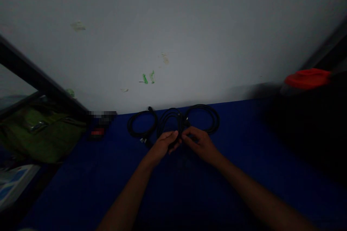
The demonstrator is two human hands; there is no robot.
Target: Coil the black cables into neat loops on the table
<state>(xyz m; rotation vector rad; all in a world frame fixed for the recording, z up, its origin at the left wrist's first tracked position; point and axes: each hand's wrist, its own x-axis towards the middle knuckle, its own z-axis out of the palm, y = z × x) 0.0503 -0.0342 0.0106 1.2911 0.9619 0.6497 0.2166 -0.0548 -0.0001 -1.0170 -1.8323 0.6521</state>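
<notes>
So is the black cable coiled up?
Coiled: the black cable lies in loops, with the left hand and right hand at its middle.

Left arm (127,198): reaching up from the bottom edge, slanting inward toward the center.
Right arm (257,195): stretching in from the lower right, slanting inward.
Left hand (164,146): curling inward, its back facing up.
Right hand (200,144): curling inward, its back facing up.
Both hands: meeting at center, almost touching.
</notes>
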